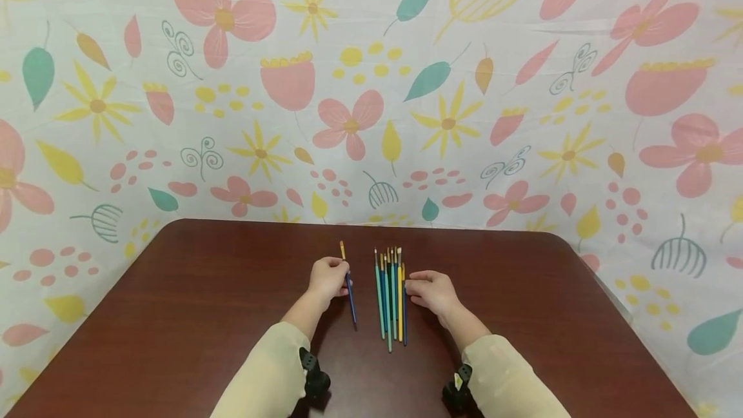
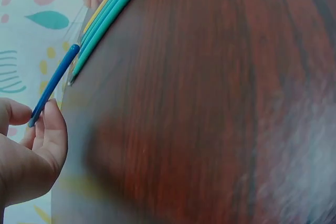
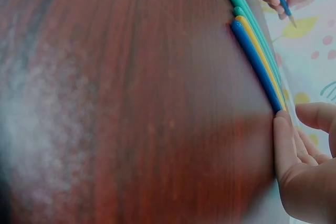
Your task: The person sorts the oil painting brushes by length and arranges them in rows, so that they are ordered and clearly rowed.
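Note:
My left hand (image 1: 328,280) pinches a thin blue paintbrush (image 1: 351,305) between thumb and fingers, its bristles pointing away from me. The left wrist view shows the blue handle (image 2: 56,77) sticking out from the grip. Right of it, several paintbrushes (image 1: 389,305) with green, blue and yellow handles lie side by side on the table, bristle ends toward the far edge. My right hand (image 1: 434,291) rests at their right side. Its fingers are fairly straight and touch the outermost blue paintbrush (image 3: 257,64), while the thumb stands apart in the right wrist view.
The dark brown wooden table (image 1: 191,315) has rounded far corners. Behind it hangs a white cloth (image 1: 371,82) printed with flowers and leaves. Black wrist cameras (image 1: 315,376) sit at both light sleeves.

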`<state>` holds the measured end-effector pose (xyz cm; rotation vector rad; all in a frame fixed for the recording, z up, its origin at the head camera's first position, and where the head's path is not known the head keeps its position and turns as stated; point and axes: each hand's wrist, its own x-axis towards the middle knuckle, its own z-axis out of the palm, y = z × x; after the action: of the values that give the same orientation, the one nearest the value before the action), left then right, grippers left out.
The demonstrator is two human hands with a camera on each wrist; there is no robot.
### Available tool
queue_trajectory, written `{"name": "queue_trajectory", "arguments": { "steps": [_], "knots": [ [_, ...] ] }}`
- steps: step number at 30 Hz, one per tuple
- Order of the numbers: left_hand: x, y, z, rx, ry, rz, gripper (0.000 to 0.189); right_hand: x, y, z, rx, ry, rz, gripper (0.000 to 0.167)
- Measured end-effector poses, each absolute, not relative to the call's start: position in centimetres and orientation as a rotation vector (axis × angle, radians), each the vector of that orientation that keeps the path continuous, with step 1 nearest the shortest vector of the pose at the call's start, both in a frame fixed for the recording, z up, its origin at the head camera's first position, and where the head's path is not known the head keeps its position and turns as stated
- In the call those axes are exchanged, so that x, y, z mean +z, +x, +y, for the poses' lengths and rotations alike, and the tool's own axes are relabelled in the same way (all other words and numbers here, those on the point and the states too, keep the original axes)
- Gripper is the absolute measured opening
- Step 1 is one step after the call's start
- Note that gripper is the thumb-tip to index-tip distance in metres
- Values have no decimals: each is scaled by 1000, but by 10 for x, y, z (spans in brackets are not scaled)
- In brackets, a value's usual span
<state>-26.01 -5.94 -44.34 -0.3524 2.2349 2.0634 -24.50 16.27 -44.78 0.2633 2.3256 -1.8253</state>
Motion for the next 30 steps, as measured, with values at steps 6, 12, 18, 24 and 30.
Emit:
{"name": "queue_trajectory", "arguments": {
  "steps": [6,12,18,24,30],
  "knots": [
    [-439,-261,-68,2059,-358,2238,36,-448,-244,164,-1823,263,2312,37],
    [-438,-264,-79,2065,-364,2270,36,-449,-244,164,-1824,261,2319,38],
    [-440,-266,-89,2073,-370,2303,33,-451,-245,164,-1817,265,2334,37],
    [-441,-270,-98,2119,-385,2309,31,-451,-245,162,-1815,269,2342,38],
    [-443,-277,-106,2128,-415,2298,33,-449,-243,162,-1807,280,2347,39]
  ]
}}
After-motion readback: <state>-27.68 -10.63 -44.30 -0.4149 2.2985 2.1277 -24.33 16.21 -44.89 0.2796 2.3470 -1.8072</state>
